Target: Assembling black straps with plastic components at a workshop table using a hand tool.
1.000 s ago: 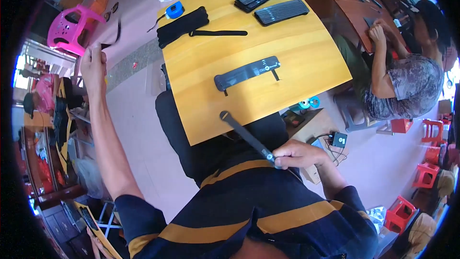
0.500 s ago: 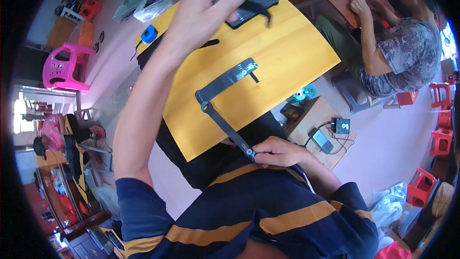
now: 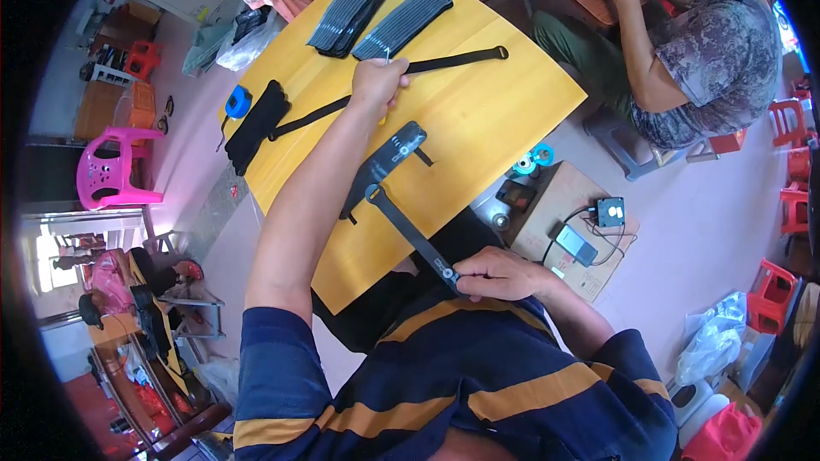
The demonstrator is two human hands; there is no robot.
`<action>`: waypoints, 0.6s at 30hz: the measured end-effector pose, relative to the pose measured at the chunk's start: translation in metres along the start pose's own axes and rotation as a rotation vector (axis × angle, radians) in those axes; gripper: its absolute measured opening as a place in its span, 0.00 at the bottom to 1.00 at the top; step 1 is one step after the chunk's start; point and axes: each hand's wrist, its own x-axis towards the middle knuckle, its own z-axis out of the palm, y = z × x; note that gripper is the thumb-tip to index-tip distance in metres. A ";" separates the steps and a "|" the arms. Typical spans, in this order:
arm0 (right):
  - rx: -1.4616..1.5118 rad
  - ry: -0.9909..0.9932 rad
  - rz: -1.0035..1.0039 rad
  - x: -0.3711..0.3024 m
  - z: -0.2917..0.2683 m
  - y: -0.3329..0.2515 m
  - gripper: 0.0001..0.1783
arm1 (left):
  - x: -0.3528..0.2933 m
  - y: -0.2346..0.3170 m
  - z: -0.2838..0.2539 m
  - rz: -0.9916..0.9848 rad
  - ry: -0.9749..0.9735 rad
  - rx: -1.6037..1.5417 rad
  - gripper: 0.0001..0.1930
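Note:
My right hand [image 3: 500, 275], closed, pinches the near end of a black strap [image 3: 414, 235] at the table's front edge. That strap runs up to a looped end on the yellow table [image 3: 478, 132], where a wider dark band [image 3: 389, 158] with pale printing lies folded. My left hand [image 3: 376, 84] is closed round a small tool with a thin metal tip [image 3: 387, 55] and a yellow part below the palm; its kind cannot be made out. Beneath that hand a long black strap [image 3: 461, 61] crosses the table diagonally. Whether the fingers also grip it is hidden.
Two stacks of dark grey straps [image 3: 354, 8] lie at the far edge. A black strap bundle [image 3: 256, 128] and blue tape measure [image 3: 238, 102] are at the left. A cardboard box [image 3: 564, 188] with cabled devices stands right. Another person [image 3: 700, 60] sits at a brown table.
My left hand has come down and nearer from above the grey stacks. The long black strap, dangling from it before, now lies stretched across the table. My right hand keeps its hold.

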 end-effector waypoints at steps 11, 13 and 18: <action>0.009 0.024 -0.005 0.005 -0.002 0.001 0.19 | -0.008 -0.009 -0.025 -0.041 0.061 0.304 0.11; 0.037 0.009 0.023 0.007 -0.001 -0.003 0.19 | -0.017 -0.020 -0.053 0.295 0.219 0.735 0.16; 0.130 0.173 0.093 0.003 0.005 -0.006 0.16 | -0.099 0.002 -0.083 0.388 -0.111 0.551 0.14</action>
